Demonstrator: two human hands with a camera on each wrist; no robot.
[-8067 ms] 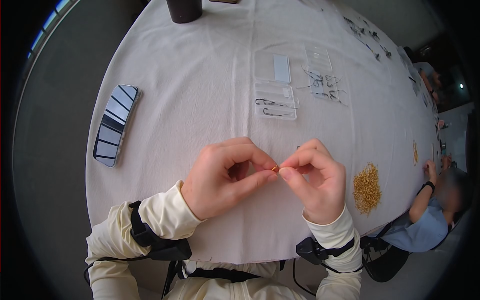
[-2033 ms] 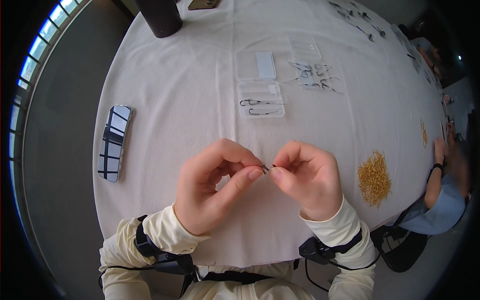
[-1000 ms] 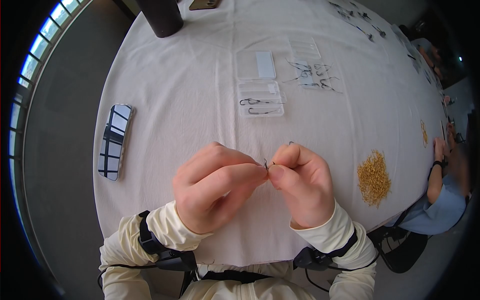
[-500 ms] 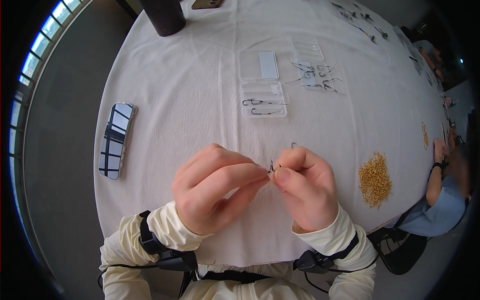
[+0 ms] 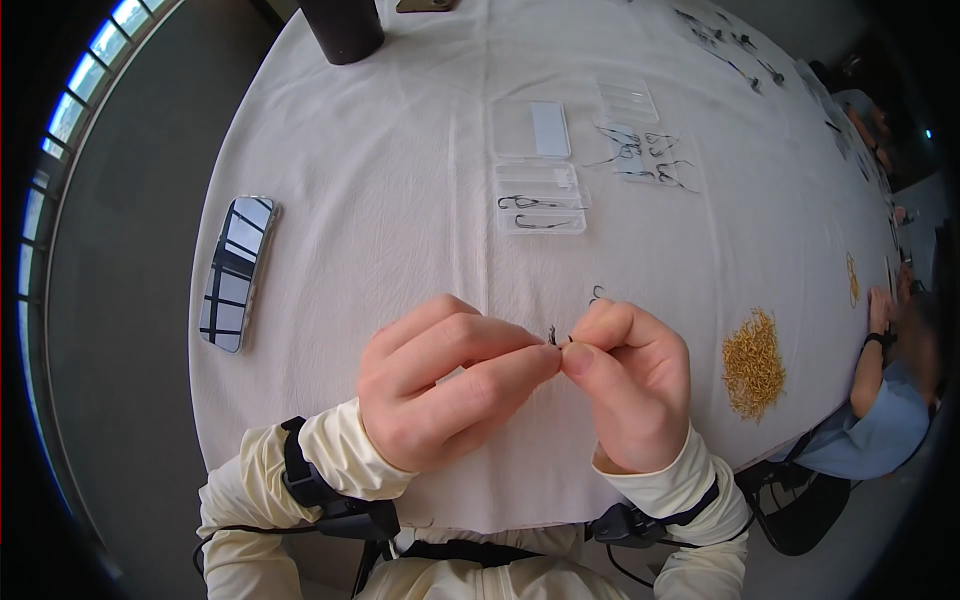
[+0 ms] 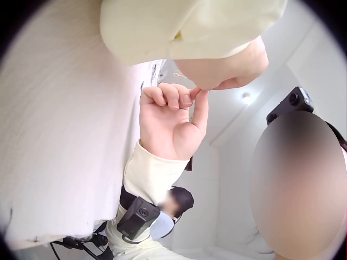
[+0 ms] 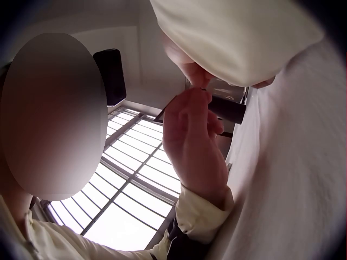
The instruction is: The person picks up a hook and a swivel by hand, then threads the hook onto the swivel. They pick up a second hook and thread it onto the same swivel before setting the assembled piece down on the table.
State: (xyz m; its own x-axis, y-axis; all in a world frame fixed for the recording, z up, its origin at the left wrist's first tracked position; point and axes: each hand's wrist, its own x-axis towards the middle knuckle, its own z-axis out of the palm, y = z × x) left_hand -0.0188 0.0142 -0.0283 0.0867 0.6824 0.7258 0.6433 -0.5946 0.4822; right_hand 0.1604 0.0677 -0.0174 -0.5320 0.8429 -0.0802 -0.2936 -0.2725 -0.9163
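Note:
Both hands meet fingertip to fingertip over the near middle of the table. The right hand (image 5: 640, 390) pinches a dark fish hook between thumb and forefinger; the hook's bend (image 5: 597, 292) shows beyond its knuckles, the shank mostly hidden by the fingers. The left hand (image 5: 440, 385), turned back up, pinches a small dark piece (image 5: 552, 334) that sticks up at its fingertips, close beside the right thumb; what it is I cannot tell. In the left wrist view the right hand (image 6: 168, 119) shows its palm, with the other fingers curled.
A heap of small gold pieces (image 5: 754, 365) lies right of the hands. Ahead are an open clear box (image 5: 540, 182) with fish hooks and a second box (image 5: 628, 100) with several rigged hooks (image 5: 650, 155). A phone (image 5: 238, 275) lies left; a dark cup (image 5: 343, 30) stands at the back.
Earlier a small gold piece was between the fingertips; now a dark one is. The left fingers have folded forward over the pinch, and the hook's bend has come into view behind the right hand.

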